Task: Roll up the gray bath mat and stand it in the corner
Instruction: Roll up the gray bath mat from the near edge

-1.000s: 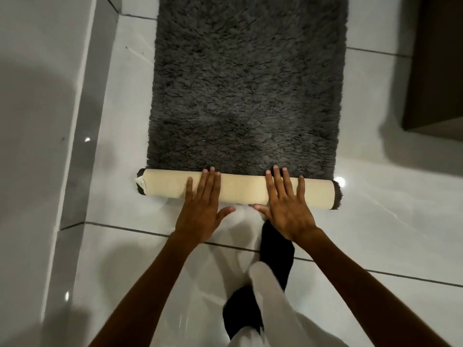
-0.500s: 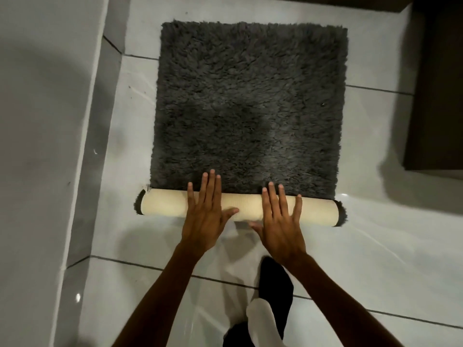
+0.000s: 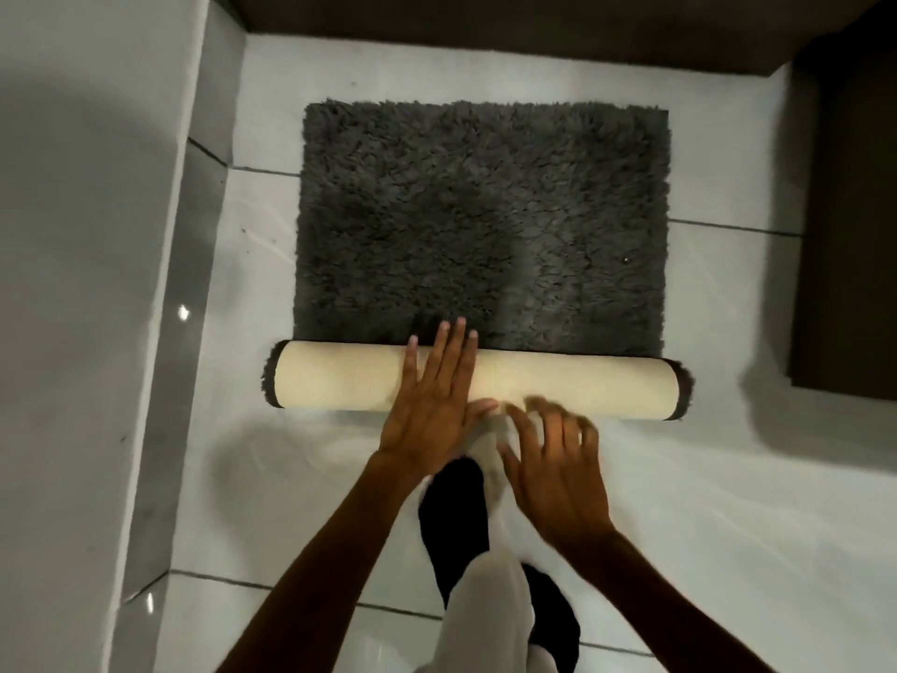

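Observation:
The gray shaggy bath mat [image 3: 485, 221] lies flat on the white tiled floor, its near end wound into a roll [image 3: 582, 388] that shows the cream backing. My left hand [image 3: 432, 405] lies flat on top of the roll, fingers spread, fingertips reaching the shag. My right hand [image 3: 553, 459] is blurred, fingers apart, at the roll's near edge and mostly off it, holding nothing.
A gray tiled wall [image 3: 87, 284] with a glossy skirting runs along the left. Dark brown furniture stands at the right [image 3: 849, 235] and across the back [image 3: 485, 26]. My black-socked foot [image 3: 456, 517] and white trouser leg are below the hands.
The roll has grown thicker and moved away from me, with less flat mat left. My right hand has pulled back off the top of the roll toward me.

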